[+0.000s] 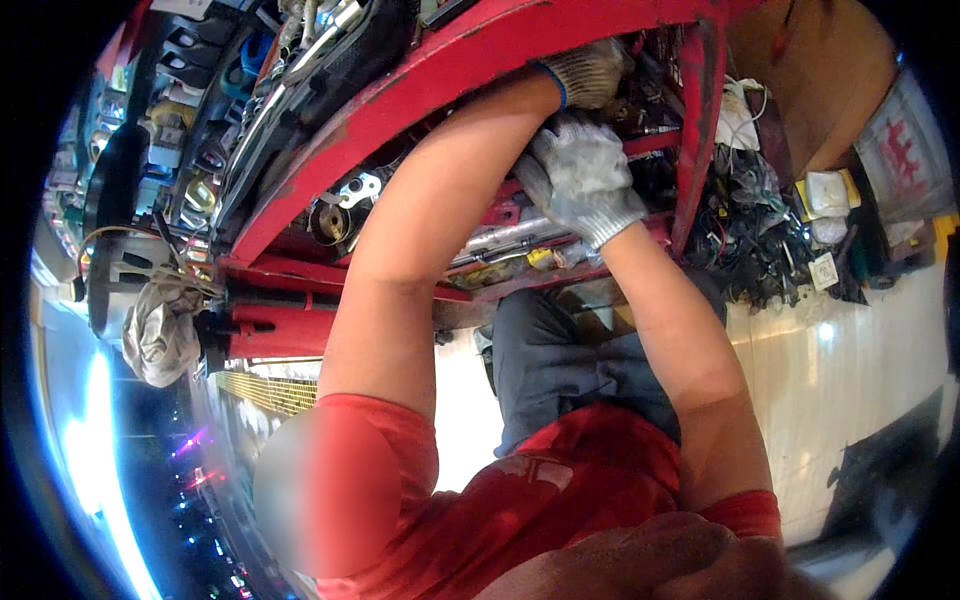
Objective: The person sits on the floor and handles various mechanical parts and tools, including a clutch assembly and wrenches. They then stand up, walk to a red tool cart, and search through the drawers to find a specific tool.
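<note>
My left hand (590,78), in a knit work glove with a blue cuff edge, reaches under the red frame's top rail (430,88) into the cluttered drawer. Its fingers are hidden among the dark parts there, so its grip does not show. Just below it, my right hand (583,170), in a grey-white knit glove, is bent over the drawer's contents with its back toward me. Its fingers curl down, and whatever is under them is hidden. Beside the left forearm lies a silver metal bracket with holes (360,190). Long metal rods (500,240) lie below the right hand.
A red upright (697,130) stands right of my hands. Farther right is a heap of black cables and parts (755,240), near a translucent bin (905,145). Tools and sockets fill the tray (300,70) at upper left. A grey rag (162,330) hangs at left.
</note>
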Demonstrator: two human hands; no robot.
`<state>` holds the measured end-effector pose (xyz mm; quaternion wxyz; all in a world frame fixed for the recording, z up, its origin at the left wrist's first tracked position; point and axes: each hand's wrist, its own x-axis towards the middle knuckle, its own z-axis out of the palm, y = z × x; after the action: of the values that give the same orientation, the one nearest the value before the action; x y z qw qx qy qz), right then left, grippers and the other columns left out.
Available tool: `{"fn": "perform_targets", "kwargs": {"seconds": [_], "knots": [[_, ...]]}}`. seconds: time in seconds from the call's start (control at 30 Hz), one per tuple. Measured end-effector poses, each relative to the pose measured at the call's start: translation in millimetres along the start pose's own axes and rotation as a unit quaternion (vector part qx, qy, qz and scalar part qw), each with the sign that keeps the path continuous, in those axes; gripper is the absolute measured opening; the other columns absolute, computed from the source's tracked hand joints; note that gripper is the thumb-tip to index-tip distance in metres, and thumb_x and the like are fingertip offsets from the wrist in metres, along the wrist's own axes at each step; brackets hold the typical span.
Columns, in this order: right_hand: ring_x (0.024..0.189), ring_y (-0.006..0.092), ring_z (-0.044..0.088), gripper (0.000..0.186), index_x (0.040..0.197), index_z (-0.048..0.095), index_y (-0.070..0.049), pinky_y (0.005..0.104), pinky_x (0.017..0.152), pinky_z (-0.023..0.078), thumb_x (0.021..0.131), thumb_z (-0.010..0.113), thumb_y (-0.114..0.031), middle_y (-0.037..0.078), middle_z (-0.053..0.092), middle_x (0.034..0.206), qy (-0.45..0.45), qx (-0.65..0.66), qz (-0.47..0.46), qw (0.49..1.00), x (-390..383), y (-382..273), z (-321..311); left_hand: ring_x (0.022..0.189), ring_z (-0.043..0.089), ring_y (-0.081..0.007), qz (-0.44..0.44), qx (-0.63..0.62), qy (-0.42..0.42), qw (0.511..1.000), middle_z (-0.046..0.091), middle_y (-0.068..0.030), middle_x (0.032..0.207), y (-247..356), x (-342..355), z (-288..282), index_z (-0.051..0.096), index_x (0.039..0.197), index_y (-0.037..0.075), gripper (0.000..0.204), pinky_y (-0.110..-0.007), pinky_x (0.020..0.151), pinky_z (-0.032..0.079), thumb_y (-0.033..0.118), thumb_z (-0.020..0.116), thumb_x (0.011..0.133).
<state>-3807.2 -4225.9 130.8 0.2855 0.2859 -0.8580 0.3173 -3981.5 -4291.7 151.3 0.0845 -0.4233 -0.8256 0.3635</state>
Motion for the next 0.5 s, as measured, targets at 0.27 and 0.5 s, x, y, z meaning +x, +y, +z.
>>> {"fn": "perform_targets", "kwargs": {"seconds": [0.27, 0.5], "knots": [[0.098, 0.0328, 0.066, 0.038, 0.108, 0.071, -0.015, 0.0482, 0.085, 0.05, 0.091, 0.058, -0.047, 0.015, 0.068, 0.104, 0.043, 0.024, -0.01, 0.999, 2, -6, -2, 0.096, 0.067, -0.0416, -0.113, -0.266, 0.285, 0.914, 0.071, -0.0167, 0.101, -28, -60, 2, 0.075, 0.11, 0.015, 0.037, -0.052, 0.091, 0.051, 0.039, 0.07, 0.081], [0.107, 0.0354, 0.062, 0.04, 0.116, 0.068, -0.013, 0.0497, 0.089, 0.048, 0.091, 0.059, -0.043, 0.017, 0.064, 0.117, -0.047, 0.039, 0.029, 0.998, 6, -6, -11, 0.097, 0.067, -0.0414, -0.053, -0.399, 0.14, 0.905, 0.071, -0.0167, 0.102, -36, -78, -44, 0.074, 0.109, 0.015, 0.036, -0.052, 0.09, 0.051, 0.038, 0.07, 0.081]]}}
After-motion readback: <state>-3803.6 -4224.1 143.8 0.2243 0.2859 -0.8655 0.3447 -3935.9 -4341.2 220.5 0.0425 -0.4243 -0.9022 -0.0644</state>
